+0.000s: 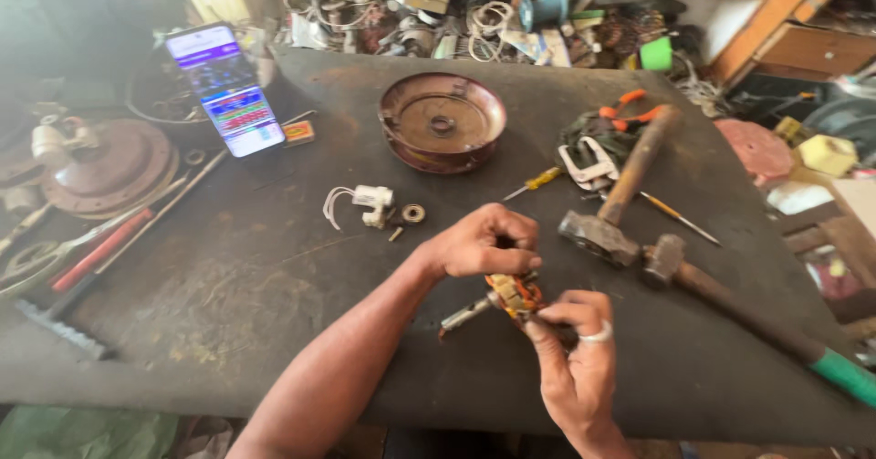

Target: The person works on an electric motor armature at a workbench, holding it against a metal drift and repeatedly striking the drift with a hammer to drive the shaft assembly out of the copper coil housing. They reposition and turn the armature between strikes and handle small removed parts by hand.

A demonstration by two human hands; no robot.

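Note:
My left hand [484,243] and my right hand [575,359] meet over the near middle of a dark worktable [228,286]. Between them is a small motor part with orange-brown copper windings [513,293] on a metal shaft [465,315] that sticks out to the left. My right hand grips the part from below, a ring on one finger. My left hand's fingers are curled and pinch the windings from above.
Two hammers [613,213] [730,308] lie just right of my hands. A round brown metal housing [443,121] sits further back, a white capacitor with wires [370,203], a bearing [413,213], a screwdriver [534,182], orange pliers [625,112], a lit phone [228,89] at left.

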